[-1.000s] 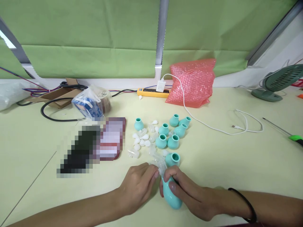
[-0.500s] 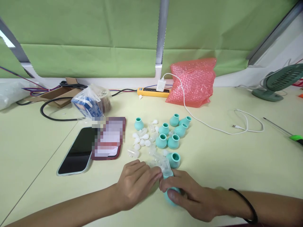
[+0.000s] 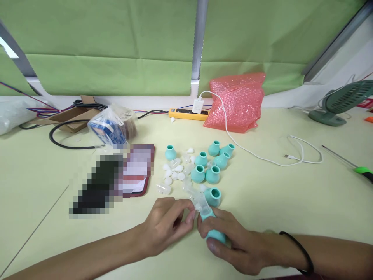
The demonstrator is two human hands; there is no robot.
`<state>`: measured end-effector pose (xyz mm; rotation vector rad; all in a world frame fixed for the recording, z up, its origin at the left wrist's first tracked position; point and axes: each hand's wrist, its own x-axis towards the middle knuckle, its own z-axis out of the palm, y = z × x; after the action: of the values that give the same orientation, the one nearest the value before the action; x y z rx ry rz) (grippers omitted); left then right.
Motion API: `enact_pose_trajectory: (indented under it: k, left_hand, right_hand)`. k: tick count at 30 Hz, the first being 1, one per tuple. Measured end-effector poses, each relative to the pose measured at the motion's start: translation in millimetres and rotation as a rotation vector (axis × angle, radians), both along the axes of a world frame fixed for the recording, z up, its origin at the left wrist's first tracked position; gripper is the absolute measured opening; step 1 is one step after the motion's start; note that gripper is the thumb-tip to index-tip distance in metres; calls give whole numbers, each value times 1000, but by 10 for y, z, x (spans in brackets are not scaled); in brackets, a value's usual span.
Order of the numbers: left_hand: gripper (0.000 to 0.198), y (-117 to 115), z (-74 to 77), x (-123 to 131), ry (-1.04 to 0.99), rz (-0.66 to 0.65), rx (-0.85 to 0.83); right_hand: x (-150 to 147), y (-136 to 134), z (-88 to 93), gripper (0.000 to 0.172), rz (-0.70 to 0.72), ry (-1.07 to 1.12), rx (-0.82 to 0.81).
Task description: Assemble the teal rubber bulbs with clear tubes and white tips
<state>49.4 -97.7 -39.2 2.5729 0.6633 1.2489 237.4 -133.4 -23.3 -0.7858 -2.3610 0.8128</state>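
My right hand (image 3: 233, 237) is wrapped round a teal rubber bulb (image 3: 216, 235) lying on its side. From the bulb's neck a clear plastic tube piece (image 3: 201, 203) points up and to the left. Close to that clear piece, my left hand (image 3: 171, 221) is closed in a pinch, thumb against index finger; what lies between the fingertips, if anything, is too small to make out. Just beyond sits another teal bulb (image 3: 213, 197). Several more teal bulbs (image 3: 212, 174) stand or lean in a group, beside scattered white caps (image 3: 175, 175) and clear plastic pieces (image 3: 164, 189).
Two blurred phones (image 3: 99, 186) lie at the left. Behind are a bagged blue box (image 3: 107, 126), a yellow power strip (image 3: 183, 114) and a red bubble-wrap package (image 3: 236, 103). A white cable (image 3: 253, 155), a screwdriver (image 3: 344, 161) and a green fan (image 3: 335, 105) are at the right.
My left hand has drawn back slightly to the left from the clear piece, its index finger now arched. In my right hand the held bulb has tilted and shifted a little.
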Motion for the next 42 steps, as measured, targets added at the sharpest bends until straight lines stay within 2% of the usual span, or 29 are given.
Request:
enact_pose_trajectory:
  k: [7,9,12,14,18,22,24,27,30,32,35,38,42]
  left_hand:
    - [7,25,40,-21,-2,39,22]
    - [6,85,61,-48,-1,97,-19]
    - [3,234,117,-102,24,263,-74]
    - [6,335,147,-131,71,329,20]
    - [18,458,129,-164,251,356,193]
    - [26,509,65,-185,396,380,198]
    - [26,518,63,-188,401,373,191]
    - [19,460,122,-171,278,314,154]
    - [18,271,197,-119,161,149,23]
    - [27,99,209,-68,161,-21,-58]
    - [33,-130,159,10,269,-121,-176]
    - [30,-246,109,53,347,-222,-409]
    - [31,-262,148,50,368,-431,-834]
  right_hand:
    - [36,1,-63,10,30,47,-17]
    - [39,-2,-87,14,37,88,26]
    - [36,-16,-130,16,88,113,113]
    - [30,-29,-154,12,117,77,142]
    - [22,-47,-187,3,107,10,135]
    - [21,-53,-231,4,124,-26,147]
    - [15,-47,-246,6,128,-32,152]
    - [-2,-29,-249,8,100,-35,166]
    - [-11,-21,-263,7,82,-44,188]
    - [-5,-27,-289,5,72,-51,207]
    - [14,-48,-331,5,157,-102,256]
    - [22,-75,-338,1,293,-228,349]
    - [-5,-107,-286,6,326,-381,355]
